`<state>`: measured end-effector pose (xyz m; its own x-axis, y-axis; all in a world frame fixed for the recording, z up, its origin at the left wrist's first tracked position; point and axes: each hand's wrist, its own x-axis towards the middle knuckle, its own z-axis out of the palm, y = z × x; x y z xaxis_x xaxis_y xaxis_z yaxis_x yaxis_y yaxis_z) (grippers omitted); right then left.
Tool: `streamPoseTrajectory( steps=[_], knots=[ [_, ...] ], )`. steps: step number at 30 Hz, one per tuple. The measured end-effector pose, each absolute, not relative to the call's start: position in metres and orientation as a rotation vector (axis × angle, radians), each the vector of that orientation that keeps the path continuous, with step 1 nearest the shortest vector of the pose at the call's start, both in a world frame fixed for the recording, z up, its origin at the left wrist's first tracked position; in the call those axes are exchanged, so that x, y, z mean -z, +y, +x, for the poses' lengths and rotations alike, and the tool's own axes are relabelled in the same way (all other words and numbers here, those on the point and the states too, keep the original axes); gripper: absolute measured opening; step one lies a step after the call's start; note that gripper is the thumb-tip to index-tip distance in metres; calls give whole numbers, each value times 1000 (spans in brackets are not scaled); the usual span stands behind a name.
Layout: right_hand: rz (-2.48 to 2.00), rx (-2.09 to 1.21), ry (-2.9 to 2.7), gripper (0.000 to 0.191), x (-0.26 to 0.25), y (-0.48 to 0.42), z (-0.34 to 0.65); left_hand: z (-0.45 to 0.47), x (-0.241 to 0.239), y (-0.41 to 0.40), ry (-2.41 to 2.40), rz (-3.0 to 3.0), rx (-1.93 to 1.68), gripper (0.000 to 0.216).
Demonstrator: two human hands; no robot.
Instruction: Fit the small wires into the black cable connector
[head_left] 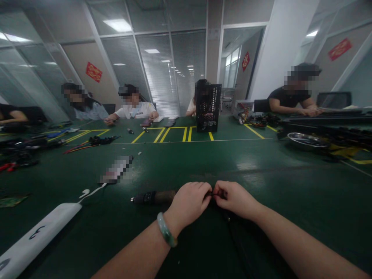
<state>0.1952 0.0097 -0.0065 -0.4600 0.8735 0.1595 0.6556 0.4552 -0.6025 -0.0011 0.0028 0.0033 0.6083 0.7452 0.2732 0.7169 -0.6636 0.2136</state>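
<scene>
My left hand and my right hand meet just above the green table, fingertips nearly touching. Both are closed in a pinch. A thin dark strand shows between them, too small and dim to name surely. Beside my left hand lies a dark electric screwdriver, its bit end pointing left and its rear part hidden behind that hand. A long black strip or cable runs from below my right hand towards the near edge. A green bangle circles my left wrist.
A white power strip and a phone lie to the left. Bundled wires spread farther left. A black computer case stands across the table. At right sit a round metal dish and black parts. Several people sit around the table.
</scene>
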Motion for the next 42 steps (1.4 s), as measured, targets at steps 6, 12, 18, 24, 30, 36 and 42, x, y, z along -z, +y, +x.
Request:
streamPoseTrajectory(
  steps=[6, 12, 18, 24, 30, 36, 42],
  knots=[
    [-1268, -634, -2273, 4, 8, 11, 197, -2, -2, 3, 1226, 2751, -510, 5],
    [-1262, -614, -2294, 5, 6, 11, 198, -4, -3, 4, 1179, 2754, -509, 9],
    [-1249, -594, -2314, 5, 4, 9, 198, -4, -3, 4, 1203, 2722, -511, 10],
    [-1269, -574, -2328, 6, 5, 10, 198, -4, -4, 3, 1174, 2717, -513, 8],
    [-1265, -616, -2304, 6, 6, 10, 198, -3, -3, 3, 1247, 2674, -555, 10],
    [-1258, -623, -2313, 7, 6, 11, 198, -4, -2, 3, 1205, 2701, -553, 6],
    [-1258, -608, -2317, 7, 4, 10, 198, -2, -3, 1, 1215, 2678, -574, 12]
  ],
)
